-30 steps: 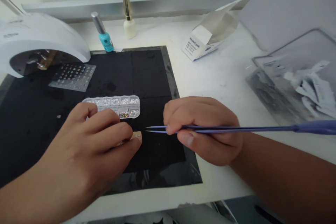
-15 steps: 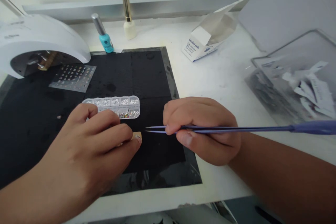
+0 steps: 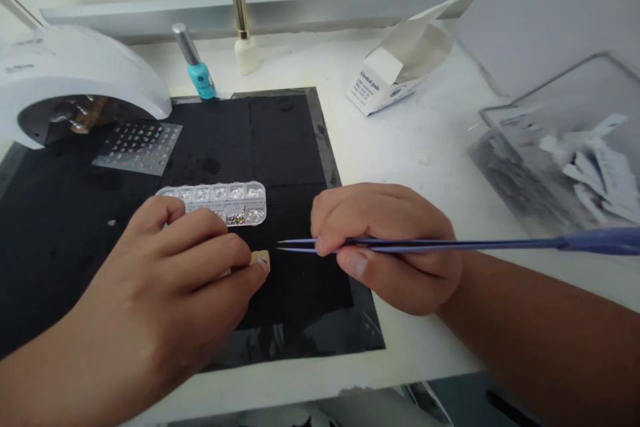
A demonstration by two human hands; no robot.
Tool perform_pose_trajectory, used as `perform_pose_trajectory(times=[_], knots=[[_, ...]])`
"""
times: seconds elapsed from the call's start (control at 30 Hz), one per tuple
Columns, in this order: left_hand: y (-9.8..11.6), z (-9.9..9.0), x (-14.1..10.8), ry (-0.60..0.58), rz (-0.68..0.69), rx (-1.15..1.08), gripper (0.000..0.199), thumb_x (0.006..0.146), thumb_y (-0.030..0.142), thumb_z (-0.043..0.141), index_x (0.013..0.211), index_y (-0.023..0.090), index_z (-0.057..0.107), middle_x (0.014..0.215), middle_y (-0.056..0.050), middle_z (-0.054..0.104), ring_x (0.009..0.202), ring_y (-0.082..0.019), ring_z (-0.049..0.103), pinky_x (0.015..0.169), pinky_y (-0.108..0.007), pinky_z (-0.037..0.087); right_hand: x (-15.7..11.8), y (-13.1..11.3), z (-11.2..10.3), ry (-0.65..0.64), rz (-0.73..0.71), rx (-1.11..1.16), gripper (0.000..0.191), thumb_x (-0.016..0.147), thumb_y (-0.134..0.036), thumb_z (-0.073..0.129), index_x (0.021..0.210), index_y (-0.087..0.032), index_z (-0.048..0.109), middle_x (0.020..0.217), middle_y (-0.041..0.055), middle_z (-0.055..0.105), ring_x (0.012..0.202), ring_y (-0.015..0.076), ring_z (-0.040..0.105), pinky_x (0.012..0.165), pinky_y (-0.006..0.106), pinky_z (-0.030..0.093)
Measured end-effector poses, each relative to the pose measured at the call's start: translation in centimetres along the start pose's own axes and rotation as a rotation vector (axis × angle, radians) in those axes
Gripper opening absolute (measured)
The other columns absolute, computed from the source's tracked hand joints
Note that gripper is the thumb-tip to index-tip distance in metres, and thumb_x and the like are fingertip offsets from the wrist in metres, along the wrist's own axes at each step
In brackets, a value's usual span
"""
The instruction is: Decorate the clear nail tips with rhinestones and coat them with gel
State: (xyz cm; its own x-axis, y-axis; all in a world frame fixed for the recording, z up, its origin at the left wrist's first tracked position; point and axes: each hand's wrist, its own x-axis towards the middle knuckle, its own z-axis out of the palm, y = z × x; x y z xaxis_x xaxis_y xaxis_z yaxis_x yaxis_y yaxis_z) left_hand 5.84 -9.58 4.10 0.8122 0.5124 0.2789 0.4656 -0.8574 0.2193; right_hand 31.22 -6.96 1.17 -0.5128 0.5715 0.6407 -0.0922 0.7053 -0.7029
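Note:
My right hand (image 3: 387,247) is closed around a pair of purple tweezers (image 3: 490,245). Their two thin tips point left and stand slightly apart, with nothing visible between them. My left hand (image 3: 175,287) pinches a small tan block (image 3: 260,258) between thumb and fingers, and most of the block is hidden behind them. A narrow gap separates the tweezer tips from the block. Just beyond my left fingers lies a clear compartment case (image 3: 255,203) of tiny rhinestones, partly covered by my hand. Beneath it all is a black mat (image 3: 290,147).
A white nail lamp (image 3: 100,67) stands at the back left, beside a sticker sheet (image 3: 145,147). Turquoise (image 3: 201,80) and cream (image 3: 246,55) polish bottles stand upright behind the mat. On the right are an open alcohol pads box (image 3: 373,90) and a clear bin (image 3: 555,153) of wrappers.

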Motion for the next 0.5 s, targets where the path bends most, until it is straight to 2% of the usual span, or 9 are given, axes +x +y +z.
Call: perform_pose_trajectory(times=[0.17,0.5], knots=[[0.16,0.15,0.23,0.048,-0.023,-0.031,0.015,0.102,0.013,0.055,0.102,0.021,0.067,0.084,0.0,0.071,0.08,-0.022,0.057,0.074,-0.042,0.031,0.09,0.03,-0.09,-0.019,0.015,-0.003,0.015,0.095,-0.007,0.051,0.085,-0.016,0.058,0.075,-0.0005,0.058,0.067,0.0094,0.058,0.061,0.023,0.05],[0.21,0.16,0.41,0.034,-0.052,-0.079,0.014,0.103,0.014,0.055,0.098,0.022,0.066,0.084,0.001,0.07,0.081,-0.021,0.054,0.075,-0.042,0.031,0.06,-0.08,0.05,0.003,0.012,-0.021,0.015,0.093,-0.006,0.05,0.086,-0.016,0.058,0.075,-0.0003,0.058,0.066,0.0097,0.058,0.061,0.024,0.049]])
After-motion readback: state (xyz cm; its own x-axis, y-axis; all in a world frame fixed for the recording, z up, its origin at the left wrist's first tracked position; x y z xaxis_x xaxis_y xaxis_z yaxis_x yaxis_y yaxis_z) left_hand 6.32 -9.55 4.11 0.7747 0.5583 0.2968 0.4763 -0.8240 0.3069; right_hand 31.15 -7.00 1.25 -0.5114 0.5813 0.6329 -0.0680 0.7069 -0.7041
